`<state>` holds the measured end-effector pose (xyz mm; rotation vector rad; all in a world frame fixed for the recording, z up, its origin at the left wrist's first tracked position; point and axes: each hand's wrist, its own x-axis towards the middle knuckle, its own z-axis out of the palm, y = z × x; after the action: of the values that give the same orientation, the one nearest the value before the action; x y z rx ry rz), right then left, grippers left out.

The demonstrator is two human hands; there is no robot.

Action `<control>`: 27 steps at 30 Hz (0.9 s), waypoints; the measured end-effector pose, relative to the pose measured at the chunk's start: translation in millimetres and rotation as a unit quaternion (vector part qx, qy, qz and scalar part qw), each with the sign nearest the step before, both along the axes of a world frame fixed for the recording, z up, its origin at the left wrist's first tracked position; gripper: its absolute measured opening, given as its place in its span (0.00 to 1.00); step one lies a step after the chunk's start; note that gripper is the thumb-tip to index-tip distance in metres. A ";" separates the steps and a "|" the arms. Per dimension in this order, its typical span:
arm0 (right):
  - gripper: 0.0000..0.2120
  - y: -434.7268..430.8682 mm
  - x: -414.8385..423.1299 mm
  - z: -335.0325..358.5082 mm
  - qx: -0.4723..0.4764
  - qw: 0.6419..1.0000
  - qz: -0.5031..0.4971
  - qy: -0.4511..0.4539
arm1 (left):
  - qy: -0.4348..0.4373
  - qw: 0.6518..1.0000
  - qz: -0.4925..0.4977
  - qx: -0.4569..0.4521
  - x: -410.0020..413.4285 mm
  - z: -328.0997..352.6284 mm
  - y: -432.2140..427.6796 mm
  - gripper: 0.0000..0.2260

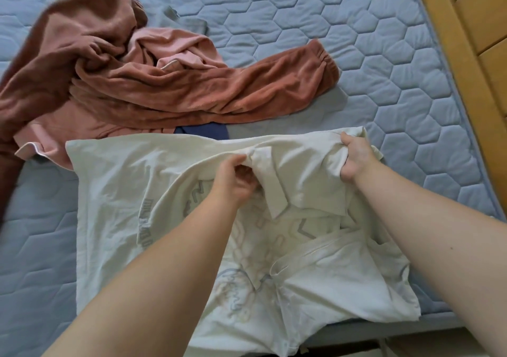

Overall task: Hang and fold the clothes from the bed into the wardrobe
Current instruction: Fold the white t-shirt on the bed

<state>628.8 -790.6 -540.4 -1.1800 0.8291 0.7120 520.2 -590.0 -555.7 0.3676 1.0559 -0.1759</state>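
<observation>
Folding barely begun, by the look of it. Cream cotton T-shirt w/ a faint printed graphic [131, 192] lies spread on the blue-grey hexagon-quilted mattress [356, 54], at the edge nearest the person. It's crumpled on its right side & not yet squared up. Left hand [236, 178] pinches a ridge of the cloth near the shirt's middle. Right hand [356, 159] has its grip closed on the bunched far-right corner, prob. a sleeve or shoulder. So both grips hold the same shirt, at the first fold at best.

Left to do: plenty. Rust-brown fleece garment w/ an elastic cuff [192, 90] sprawls in a heap beyond the shirt, tangled w/ a pale pink soft garment [170, 43]. Navy-blue cloth piece [203, 131] pokes out from under them, just beside the shirt's far edge, & a small grey fabric item [186, 23] sits further back. None folded, none on hangers. Wardrobe isn't in view, so can't tell if anything's in it yet. My est.: early stage, one item in hand, approx. four to go.
</observation>
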 end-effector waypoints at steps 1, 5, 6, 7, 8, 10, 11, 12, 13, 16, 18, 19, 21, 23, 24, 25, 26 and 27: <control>0.20 -0.2 3.8 4.4 0.015 1.000 -0.004 -0.013 | -0.031 0.999 0.029 -0.012 3.8 3.1 5.5 0.07; 0.22 1.6 14.3 10.2 0.060 0.998 -0.020 -0.015 | -0.075 0.997 -0.001 -0.005 11.8 6.9 15.7 0.14; 0.23 2.4 14.3 9.5 0.053 0.999 0.003 -0.001 | -0.060 0.994 -0.090 0.024 13.4 5.5 14.1 0.19; 0.23 4.2 13.3 9.5 0.045 0.998 0.031 0.017 | -0.039 0.977 -0.194 0.076 14.7 6.2 9.6 0.22; 0.21 5.9 12.6 9.7 0.030 0.997 0.059 0.030 | -0.025 0.953 -0.277 0.118 16.0 4.7 5.0 0.22; 0.18 9.1 12.5 10.6 0.001 0.995 0.092 0.027 | 0.006 0.923 -0.337 0.187 20.0 1.5 -0.6 0.16; 0.18 9.2 13.7 11.3 -0.003 0.997 0.081 0.015 | 0.014 0.921 -0.322 0.218 22.3 -0.9 -0.2 0.15; 0.18 7.1 15.7 10.6 -0.008 0.998 0.058 -0.001 | 0.004 0.931 -0.283 0.231 24.3 -1.7 1.5 0.14; 0.18 4.9 16.5 11.8 -0.007 0.999 0.038 -0.017 | -0.019 0.951 -0.228 0.207 24.8 1.5 3.4 0.10; 0.16 -5.9 13.6 9.5 0.003 1.000 0.018 -0.013 | -0.076 0.981 -0.147 0.097 17.1 0.2 7.6 0.09; 0.17 -11.5 8.3 3.6 0.012 0.999 0.031 0.006 | -0.058 0.978 -0.165 0.111 6.1 -7.7 9.1 0.13; 0.17 -12.8 3.9 1.9 0.014 0.998 0.055 0.019 | -0.056 0.976 -0.180 0.110 0.0 -9.7 9.2 0.13; 0.16 -14.9 -6.5 -2.5 -0.004 0.987 0.154 0.054 | -0.062 0.966 -0.239 0.079 -8.7 -16.6 8.7 0.18; 0.12 -17.0 -15.8 -5.5 -0.048 0.959 0.269 0.073 | -0.054 0.941 -0.327 0.070 -14.4 -11.4 5.0 0.23; 0.13 -18.3 -18.1 -6.8 -0.063 0.949 0.298 0.075 | -0.047 0.927 -0.364 0.084 -15.2 -11.2 2.2 0.21; 0.14 -18.9 -19.6 -6.6 -0.067 0.944 0.313 0.079 | -0.040 0.918 -0.383 0.097 -15.3 -12.3 0.2 0.17; 0.15 -18.9 -20.7 -5.4 -0.064 0.946 0.308 0.079 | -0.047 0.918 -0.382 0.098 -14.9 -11.3 -1.9 0.15; 0.15 -19.0 -20.9 -3.8 -0.055 0.951 0.293 0.076 | -0.063 0.927 -0.359 0.086 -15.2 -9.9 -3.0 0.14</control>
<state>607.9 -809.6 -544.2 -1.5075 0.6466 1.2683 505.0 -593.0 -565.6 0.9094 0.7715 -0.7086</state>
